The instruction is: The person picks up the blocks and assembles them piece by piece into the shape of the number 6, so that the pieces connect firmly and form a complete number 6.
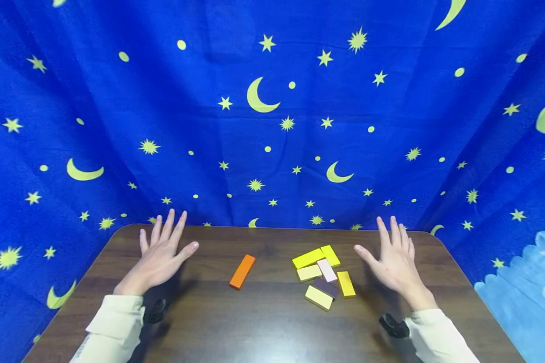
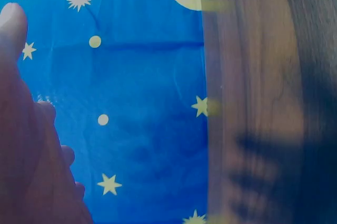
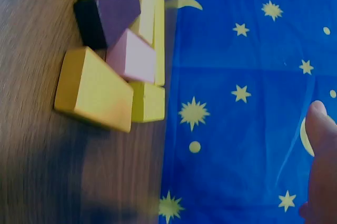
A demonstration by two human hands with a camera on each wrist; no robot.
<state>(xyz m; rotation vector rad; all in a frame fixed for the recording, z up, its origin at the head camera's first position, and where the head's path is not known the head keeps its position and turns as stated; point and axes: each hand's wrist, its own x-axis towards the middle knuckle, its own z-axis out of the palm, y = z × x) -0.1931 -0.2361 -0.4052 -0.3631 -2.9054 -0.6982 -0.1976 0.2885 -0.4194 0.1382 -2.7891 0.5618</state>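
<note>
My left hand (image 1: 159,257) hovers over the table's left side with fingers spread and nothing in it. Between the hands, nearer the left, lies an orange block (image 1: 242,272) by itself. To the right is a loose cluster: a long yellow block (image 1: 308,259), another yellow one (image 1: 330,256), a pale yellow block (image 1: 309,273), a pink block (image 1: 327,270), a dark purple block (image 1: 325,288), a cream-yellow block (image 1: 319,297) and a deeper yellow block (image 1: 346,284). My right hand (image 1: 395,264), fingers spread and holding nothing, is just right of that cluster.
The brown wooden table (image 1: 200,322) ends at the back against a blue curtain (image 1: 209,151) with moons and stars. Black bands (image 1: 394,326) show at both wrists. A light blue cloth (image 1: 527,282) hangs at the far right.
</note>
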